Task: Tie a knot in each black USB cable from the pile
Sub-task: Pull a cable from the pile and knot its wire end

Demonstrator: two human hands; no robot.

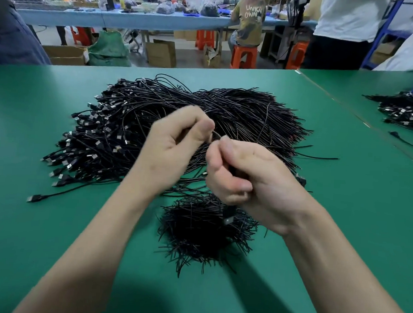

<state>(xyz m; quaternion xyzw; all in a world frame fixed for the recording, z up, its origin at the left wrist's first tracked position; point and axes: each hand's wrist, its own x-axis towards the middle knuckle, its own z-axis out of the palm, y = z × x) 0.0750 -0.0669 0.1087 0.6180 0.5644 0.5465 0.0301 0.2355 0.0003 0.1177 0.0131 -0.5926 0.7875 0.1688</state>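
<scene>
- USB cable [228, 215], head view: held above the counter [41, 231] between both hands, plug hanging under the right hand [245, 175].
- Fingers of the left hand [172, 145] are curled, pinching the cable; the right fingers grip it likewise.
- Risk: the thin cable may slip from the pinch or snag the pile [130, 128] beneath.

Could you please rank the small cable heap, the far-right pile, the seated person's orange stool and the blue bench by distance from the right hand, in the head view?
1. small cable heap, just below the right hand.
2. far-right pile, on the adjoining table.
3. orange stool, beyond the table.
4. blue bench, at the back.
</scene>
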